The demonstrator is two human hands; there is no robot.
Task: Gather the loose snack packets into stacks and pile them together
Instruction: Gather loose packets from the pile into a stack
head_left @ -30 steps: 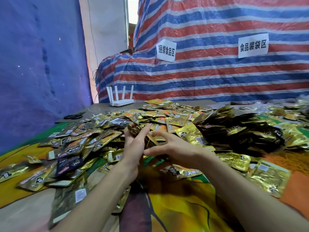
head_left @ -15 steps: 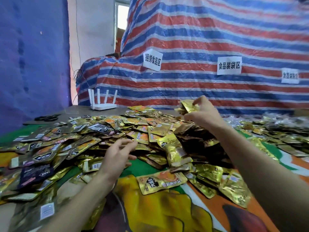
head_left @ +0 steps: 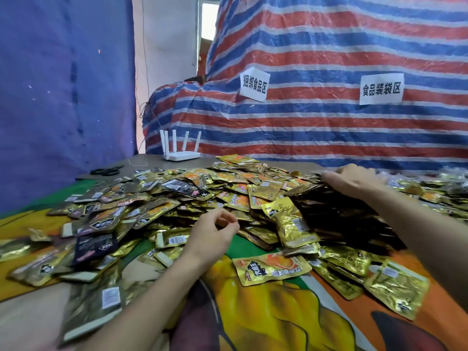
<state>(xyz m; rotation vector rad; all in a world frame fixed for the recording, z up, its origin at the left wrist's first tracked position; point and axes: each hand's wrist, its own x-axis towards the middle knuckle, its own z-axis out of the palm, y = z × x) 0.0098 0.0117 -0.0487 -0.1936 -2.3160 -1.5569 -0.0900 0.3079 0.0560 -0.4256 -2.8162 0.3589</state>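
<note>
Loose gold and dark snack packets [head_left: 141, 211] cover the left and middle of the table. To their right lies a heap of stacked packets [head_left: 342, 219], its dark edges facing me. My right hand [head_left: 354, 179] sits low on the top of that heap, blurred, and any packets under its fingers are hidden. My left hand [head_left: 212, 234] hovers over the near edge of the loose packets with fingers loosely curled and nothing in them. One gold packet [head_left: 271, 268] lies alone on the cloth in front.
A colourful printed cloth [head_left: 266, 317] covers the table. At the back left stand a white router [head_left: 181, 154] and black scissors [head_left: 106, 171]. A striped tarp [head_left: 329, 122] with two paper labels rises behind. More packets [head_left: 430, 196] spread to the far right.
My right hand carried a small stack of gold packets up and right, then dropped onto the heap's top. My left hand let go, stayed near the loose packets and curled its fingers.
</note>
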